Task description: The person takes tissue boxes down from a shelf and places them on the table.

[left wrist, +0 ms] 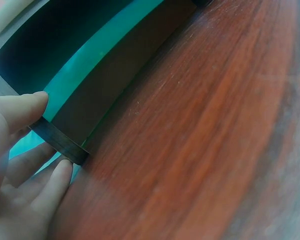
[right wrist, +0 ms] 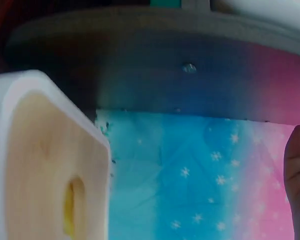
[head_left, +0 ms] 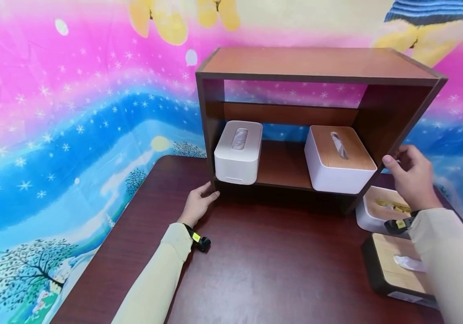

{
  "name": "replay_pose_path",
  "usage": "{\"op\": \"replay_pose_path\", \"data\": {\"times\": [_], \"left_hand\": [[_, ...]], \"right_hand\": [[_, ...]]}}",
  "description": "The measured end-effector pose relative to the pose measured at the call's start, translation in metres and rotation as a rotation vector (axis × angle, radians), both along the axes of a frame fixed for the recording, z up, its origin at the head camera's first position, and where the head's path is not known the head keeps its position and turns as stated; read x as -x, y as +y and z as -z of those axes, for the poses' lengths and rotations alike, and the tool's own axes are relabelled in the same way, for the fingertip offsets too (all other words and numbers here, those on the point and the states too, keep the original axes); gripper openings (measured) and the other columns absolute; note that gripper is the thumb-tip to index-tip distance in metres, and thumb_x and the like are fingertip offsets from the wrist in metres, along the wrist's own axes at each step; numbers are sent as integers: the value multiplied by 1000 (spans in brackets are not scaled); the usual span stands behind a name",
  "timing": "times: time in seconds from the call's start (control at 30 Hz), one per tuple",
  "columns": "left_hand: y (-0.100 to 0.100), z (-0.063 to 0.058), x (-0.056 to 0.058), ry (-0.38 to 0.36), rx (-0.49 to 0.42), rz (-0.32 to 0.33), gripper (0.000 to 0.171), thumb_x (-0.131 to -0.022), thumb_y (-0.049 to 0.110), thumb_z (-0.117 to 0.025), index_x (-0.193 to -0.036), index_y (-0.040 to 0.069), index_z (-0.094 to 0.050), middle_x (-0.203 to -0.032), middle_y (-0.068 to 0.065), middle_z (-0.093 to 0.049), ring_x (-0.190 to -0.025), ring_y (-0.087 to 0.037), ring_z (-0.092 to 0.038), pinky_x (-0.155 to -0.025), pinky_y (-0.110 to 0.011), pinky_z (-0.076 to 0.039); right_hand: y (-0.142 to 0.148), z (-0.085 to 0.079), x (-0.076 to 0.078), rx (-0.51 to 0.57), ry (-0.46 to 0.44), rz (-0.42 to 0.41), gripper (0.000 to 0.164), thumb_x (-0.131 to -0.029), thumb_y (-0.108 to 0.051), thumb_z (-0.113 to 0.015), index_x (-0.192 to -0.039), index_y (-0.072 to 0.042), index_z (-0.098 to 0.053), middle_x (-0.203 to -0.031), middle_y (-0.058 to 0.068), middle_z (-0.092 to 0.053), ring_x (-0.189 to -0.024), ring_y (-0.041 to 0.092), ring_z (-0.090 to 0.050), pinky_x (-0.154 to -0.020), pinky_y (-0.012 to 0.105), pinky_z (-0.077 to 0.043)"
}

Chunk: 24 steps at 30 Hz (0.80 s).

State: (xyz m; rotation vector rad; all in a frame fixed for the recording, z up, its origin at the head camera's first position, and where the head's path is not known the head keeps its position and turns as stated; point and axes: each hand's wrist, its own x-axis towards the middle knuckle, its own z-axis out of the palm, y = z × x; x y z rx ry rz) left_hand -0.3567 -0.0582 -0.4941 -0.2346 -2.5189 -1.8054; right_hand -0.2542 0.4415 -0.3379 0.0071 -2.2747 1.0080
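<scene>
A brown wooden shelf unit [head_left: 320, 63] stands on the dark red-brown table [head_left: 256, 261]. My left hand [head_left: 197, 204] grips the lower front edge of its left side panel; in the left wrist view the panel's edge [left wrist: 60, 140] lies between thumb and fingers. My right hand [head_left: 411, 177] is at the right side panel, thumb at its front edge and the other fingers bent along the outer side. Inside the shelf stand an all-white tissue box [head_left: 237, 168] on the left and a white tissue box with a wooden lid [head_left: 338, 180] on the right.
Right of the shelf lies another white tissue box with a wooden lid [head_left: 369, 220], yellow showing in its slot. A dark tissue box with a light wooden lid [head_left: 393, 265] stands nearer, partly behind my right forearm. A colourful printed cloth [head_left: 93, 112] hangs behind the table.
</scene>
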Motion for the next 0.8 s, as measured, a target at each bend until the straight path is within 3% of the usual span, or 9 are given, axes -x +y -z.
{"op": "replay_pose_path", "data": {"times": [0.17, 0.3, 0.53, 0.8], "left_hand": [[8, 2, 3, 15, -12, 32, 50, -78, 37, -67, -125, 32, -51, -123, 8, -52, -119, -10, -39, -94, -35, -35], [10, 3, 5, 4, 1, 49, 50, -78, 38, -66, -126, 34, -50, -124, 8, -51, -120, -11, -38, -94, -36, -35], [5, 1, 2, -1, 9, 40, 53, -79, 39, -66, -128, 30, -48, -126, 6, -49, -122, -13, -36, -93, -38, -36], [-2, 4, 0, -17, 8, 27, 55, -79, 38, -65, -130, 27, -47, -127, 4, -49, -122, -14, -36, -92, -39, -37]], "right_hand": [[5, 16, 0, 96, 71, -57, 22, -89, -14, -53, -111, -11, -56, -92, -5, -55, -81, 6, -50, -67, 11, -38], [5, 25, 0, 178, 146, -95, 21, -88, -8, -54, -108, -6, -57, -91, -3, -57, -81, 9, -51, -69, 13, -38], [1, 35, 5, 439, 285, -290, 32, -79, 4, -60, -110, 5, -54, -96, 10, -58, -90, 18, -53, -77, 19, -41], [0, 43, 13, 559, 395, -427, 33, -76, 8, -61, -107, 12, -52, -94, 16, -58, -86, 21, -54, -76, 21, -43]]}}
